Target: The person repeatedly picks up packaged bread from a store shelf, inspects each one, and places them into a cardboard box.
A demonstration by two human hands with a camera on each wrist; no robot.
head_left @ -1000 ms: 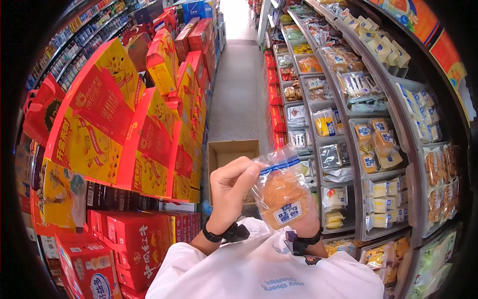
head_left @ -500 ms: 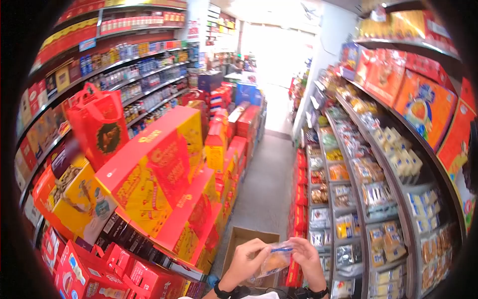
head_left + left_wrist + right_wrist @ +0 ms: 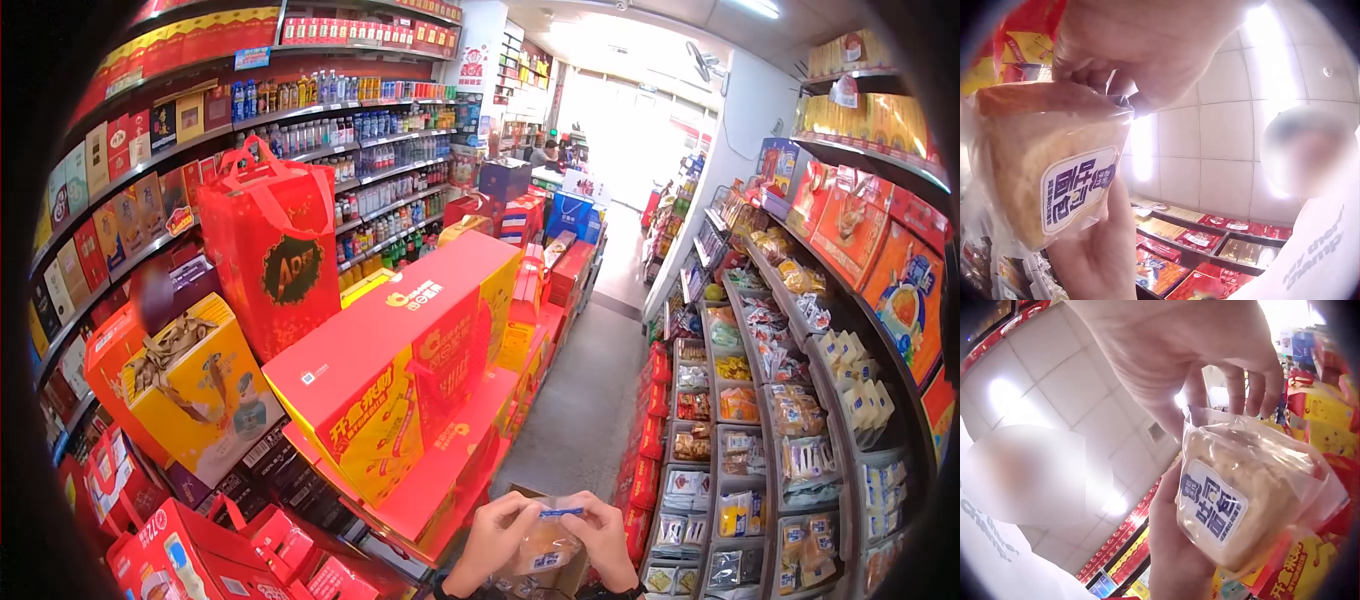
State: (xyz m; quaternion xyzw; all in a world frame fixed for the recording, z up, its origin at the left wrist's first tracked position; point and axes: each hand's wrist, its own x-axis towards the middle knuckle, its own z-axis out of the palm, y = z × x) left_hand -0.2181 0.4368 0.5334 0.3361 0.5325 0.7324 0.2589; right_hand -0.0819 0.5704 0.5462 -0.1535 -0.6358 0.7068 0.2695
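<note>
A clear plastic packet of toast bread [image 3: 545, 552], with a white label and a blue band along its top, hangs between my two hands at the bottom of the head view. My left hand [image 3: 497, 537] pinches one top corner of the bag. At the opposite top corner, my right hand [image 3: 603, 540] pinches the plastic between thumb and fingers. In the left wrist view the golden-brown bread [image 3: 1029, 156] fills the left side, its printed label facing that camera. The right wrist view shows the bread packet [image 3: 1247, 494] hanging below the right hand's fingers.
A cardboard box [image 3: 570, 580] stands on the floor beneath the hands. Stacked red and yellow gift boxes [image 3: 400, 340] and a red bag [image 3: 280, 260] line the left. At right, sloping shelves hold bins of packaged breads [image 3: 805, 545]. A grey aisle [image 3: 590, 380] runs ahead.
The head view has tilted up and turned, so the aisle and shelves show further off. My right hand has come from beneath the packet to its top edge, opposite my left hand.
</note>
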